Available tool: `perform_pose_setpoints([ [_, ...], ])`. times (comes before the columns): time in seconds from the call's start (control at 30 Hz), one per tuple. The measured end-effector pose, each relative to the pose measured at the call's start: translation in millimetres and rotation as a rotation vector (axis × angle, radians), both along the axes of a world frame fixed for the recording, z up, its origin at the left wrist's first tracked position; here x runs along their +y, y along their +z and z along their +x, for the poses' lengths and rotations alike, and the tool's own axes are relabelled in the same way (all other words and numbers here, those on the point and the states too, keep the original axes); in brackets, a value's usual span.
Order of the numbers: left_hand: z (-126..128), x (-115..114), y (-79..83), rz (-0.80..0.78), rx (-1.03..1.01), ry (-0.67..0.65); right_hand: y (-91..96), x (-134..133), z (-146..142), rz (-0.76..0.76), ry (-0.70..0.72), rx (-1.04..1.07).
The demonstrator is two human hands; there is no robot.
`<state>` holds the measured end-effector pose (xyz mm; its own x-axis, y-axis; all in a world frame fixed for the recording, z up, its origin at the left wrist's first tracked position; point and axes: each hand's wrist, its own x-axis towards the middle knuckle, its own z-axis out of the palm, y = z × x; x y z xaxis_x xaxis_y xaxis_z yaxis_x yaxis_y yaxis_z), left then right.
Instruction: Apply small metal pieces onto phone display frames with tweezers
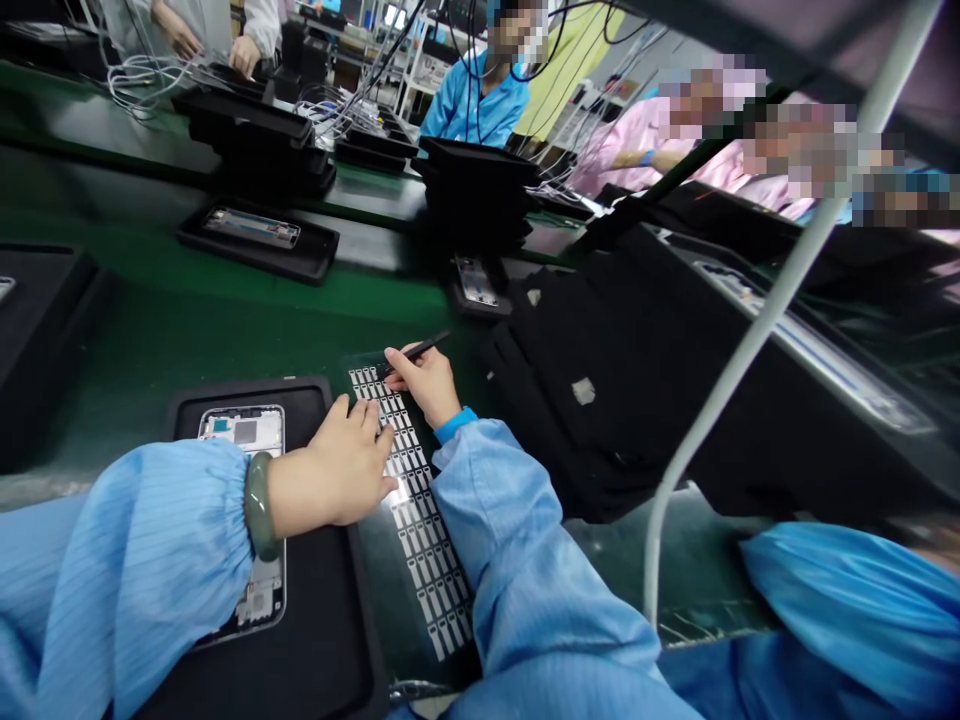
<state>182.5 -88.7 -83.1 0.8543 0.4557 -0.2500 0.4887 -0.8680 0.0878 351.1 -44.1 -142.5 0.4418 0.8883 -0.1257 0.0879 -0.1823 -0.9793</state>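
Observation:
A clear sheet with rows of small silver-white stickers [424,540] lies on the green work surface in front of me. My left hand [341,475] is laid on its left edge, fingers stretched out and slightly spread. At the sheet's far end, my right hand [427,385] pinches dark tweezers [429,346], whose tips point down toward the top rows; whether they grip a sticker cannot be seen. To the left, a silver phone frame [262,428] sits in a black foam tray [322,610], partly covered by my left forearm and sleeve.
A stack of black trays [600,370] leans at the right, behind a white cable [720,400]. Farther trays hold phone frames [251,226], and another dark stack [480,190] stands beyond. Co-workers sit across the line; a blue sleeve [855,600] is close at my right.

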Motion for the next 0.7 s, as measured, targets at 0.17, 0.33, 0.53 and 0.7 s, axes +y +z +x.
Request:
perform_pose_setpoints([
  [0.17,-1,0,1.2,-0.014,-0.002,0.006,2.2,1,0,-0.011,-0.001,0.043],
  [0.33,0,0,0.1,-0.046,-0.03,0.025,7.1,3,-1,-0.027,-0.008,0.136],
  [0.53,0,2,-2.2,-0.11,-0.123,0.07,27.6,-4,4,-0.027,0.04,0.355],
  [0.7,-12,11,7.0,-0.251,-0.338,0.132,47.4,-18,-7,0.047,0.065,0.449],
])
